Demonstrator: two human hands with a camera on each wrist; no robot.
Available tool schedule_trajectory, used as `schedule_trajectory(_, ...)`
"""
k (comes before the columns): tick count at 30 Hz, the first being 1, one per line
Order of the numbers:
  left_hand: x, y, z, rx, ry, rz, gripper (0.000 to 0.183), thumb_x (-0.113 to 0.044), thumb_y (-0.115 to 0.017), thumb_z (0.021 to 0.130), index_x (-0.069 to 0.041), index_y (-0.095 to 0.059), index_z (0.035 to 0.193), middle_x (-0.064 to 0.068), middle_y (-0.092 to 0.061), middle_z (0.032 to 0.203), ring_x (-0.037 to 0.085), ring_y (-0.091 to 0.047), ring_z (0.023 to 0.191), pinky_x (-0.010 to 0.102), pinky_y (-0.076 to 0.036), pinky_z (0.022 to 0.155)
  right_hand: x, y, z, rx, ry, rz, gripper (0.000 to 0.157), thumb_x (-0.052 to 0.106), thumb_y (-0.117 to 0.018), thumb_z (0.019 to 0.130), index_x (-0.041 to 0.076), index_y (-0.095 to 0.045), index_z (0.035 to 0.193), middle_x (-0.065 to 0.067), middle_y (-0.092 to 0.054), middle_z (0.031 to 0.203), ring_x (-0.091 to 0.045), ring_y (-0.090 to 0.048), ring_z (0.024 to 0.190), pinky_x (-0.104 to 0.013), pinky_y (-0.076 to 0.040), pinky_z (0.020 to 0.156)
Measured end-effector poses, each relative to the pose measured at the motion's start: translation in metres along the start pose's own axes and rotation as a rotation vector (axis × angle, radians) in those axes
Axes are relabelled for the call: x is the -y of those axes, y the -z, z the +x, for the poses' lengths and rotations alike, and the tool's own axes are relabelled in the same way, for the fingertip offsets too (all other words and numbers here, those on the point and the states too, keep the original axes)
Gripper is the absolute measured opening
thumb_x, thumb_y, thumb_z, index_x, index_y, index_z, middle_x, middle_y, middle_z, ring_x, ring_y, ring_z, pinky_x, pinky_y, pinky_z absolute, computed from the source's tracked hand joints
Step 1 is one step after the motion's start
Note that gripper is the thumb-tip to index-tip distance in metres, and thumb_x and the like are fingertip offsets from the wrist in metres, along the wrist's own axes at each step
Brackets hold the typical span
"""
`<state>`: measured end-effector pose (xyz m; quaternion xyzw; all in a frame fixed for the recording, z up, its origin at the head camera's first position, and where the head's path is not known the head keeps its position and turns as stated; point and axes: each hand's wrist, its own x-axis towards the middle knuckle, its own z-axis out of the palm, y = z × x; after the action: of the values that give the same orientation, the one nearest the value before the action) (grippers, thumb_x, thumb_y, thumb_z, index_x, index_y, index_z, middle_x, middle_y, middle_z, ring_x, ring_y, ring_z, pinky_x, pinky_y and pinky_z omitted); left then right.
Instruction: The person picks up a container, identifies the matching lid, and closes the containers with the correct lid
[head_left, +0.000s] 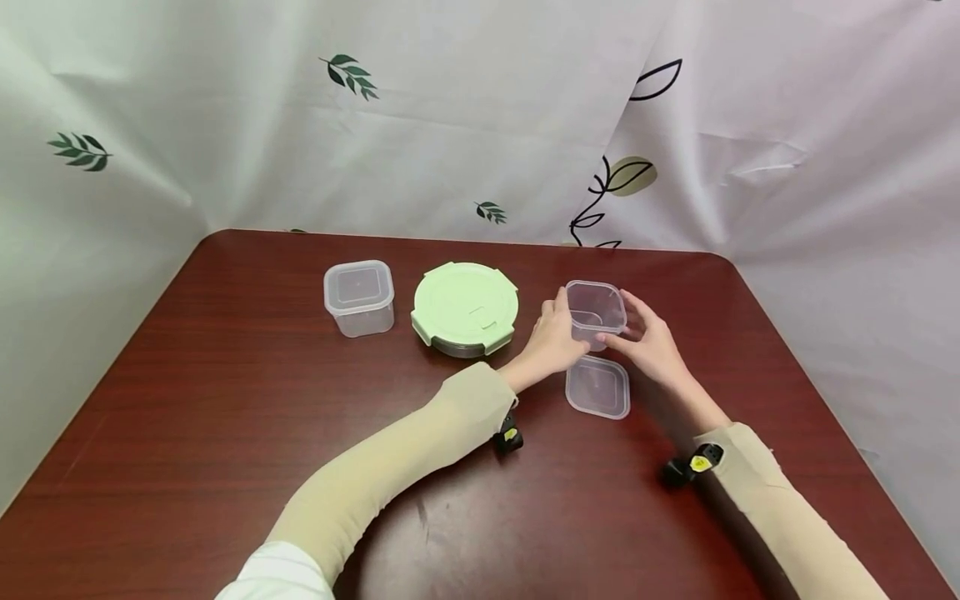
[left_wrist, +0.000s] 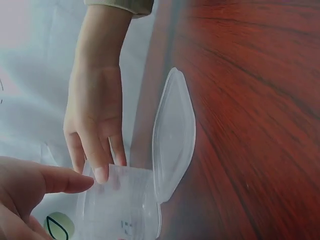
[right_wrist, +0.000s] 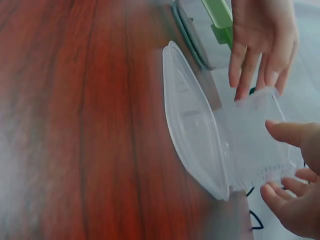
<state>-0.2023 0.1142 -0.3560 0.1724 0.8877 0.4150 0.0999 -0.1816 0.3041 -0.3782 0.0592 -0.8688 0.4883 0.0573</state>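
A clear plastic food container (head_left: 596,310), lidless and upright, stands toward the right of the table. My left hand (head_left: 553,333) is at its left side, fingers nearly straight along the wall and thumb near the front. On the opposite side is my right hand (head_left: 651,342), its thumb toward the front and its other fingers spread beside the wall. In the right wrist view, the left hand's straight fingers (right_wrist: 245,75) reach the container's side. A translucent square lid (head_left: 597,387) lies flat just in front of the container.
Left of the hands sits a round dish with a pale green clip lid (head_left: 465,304). Farther left is a lidded clear plastic container (head_left: 360,298). The dark red wooden table (head_left: 225,433) meets a white patterned curtain (head_left: 450,125) at the back.
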Motion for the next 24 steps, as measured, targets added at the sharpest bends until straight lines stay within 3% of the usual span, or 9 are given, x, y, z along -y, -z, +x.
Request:
schedule_trajectory(4, 0.005, 0.0, 0.003, -0.012, 0.0, -0.019, 0.101, -0.013, -0.078, 0.085, 0.008, -0.011, 0.158, 0.031, -0.033, 0.152, 0.042, -0.043, 0.137, 0.043, -0.036, 0.116, -0.002, 0.006, -0.004, 0.04, -0.019, 0.035, 0.084, -0.005, -0.074, 0.087, -0.009, -0.025, 0.155, -0.036, -0.044, 0.145, -0.042, -0.057, 0.122, -0.008, -0.047, 0.089)
schedule_trajectory(7, 0.011, -0.003, 0.009, -0.011, 0.016, -0.048, 0.107, -0.016, -0.082, 0.082, 0.009, -0.01, 0.157, 0.03, -0.032, 0.155, 0.042, -0.039, 0.141, 0.043, -0.034, 0.117, -0.002, 0.012, -0.007, 0.087, -0.099, 0.019, 0.082, 0.001, -0.074, 0.088, -0.012, -0.024, 0.153, -0.035, -0.047, 0.142, -0.019, -0.063, 0.108, -0.008, -0.048, 0.083)
schedule_trajectory(10, 0.017, -0.006, 0.014, -0.001, 0.037, -0.092, 0.11, -0.018, -0.085, 0.08, 0.009, -0.011, 0.157, 0.028, -0.031, 0.157, 0.04, -0.038, 0.143, 0.041, -0.034, 0.118, -0.003, 0.017, -0.01, 0.152, -0.157, -0.044, 0.073, 0.006, -0.075, 0.088, -0.015, -0.035, 0.145, -0.034, -0.057, 0.127, -0.002, -0.06, 0.089, -0.011, -0.049, 0.077)
schedule_trajectory(16, 0.023, -0.011, 0.021, -0.033, 0.033, -0.17, 0.11, -0.016, -0.089, 0.077, 0.006, -0.016, 0.157, 0.025, -0.033, 0.158, 0.035, -0.035, 0.145, 0.038, -0.032, 0.119, -0.005, 0.017, -0.011, 0.267, -0.109, -0.184, 0.051, 0.006, -0.083, 0.081, -0.015, -0.057, 0.118, -0.025, -0.069, 0.1, -0.012, -0.064, 0.082, -0.015, -0.052, 0.072)
schedule_trajectory(24, 0.027, -0.014, 0.024, -0.087, -0.026, -0.219, 0.095, -0.012, -0.089, 0.076, 0.001, -0.032, 0.151, 0.019, -0.045, 0.15, 0.032, -0.045, 0.138, 0.036, -0.037, 0.115, -0.003, 0.012, -0.008, 0.303, -0.085, -0.311, 0.038, 0.006, -0.088, 0.076, -0.008, -0.068, 0.105, -0.011, -0.072, 0.087, -0.014, -0.062, 0.078, -0.017, -0.05, 0.069)
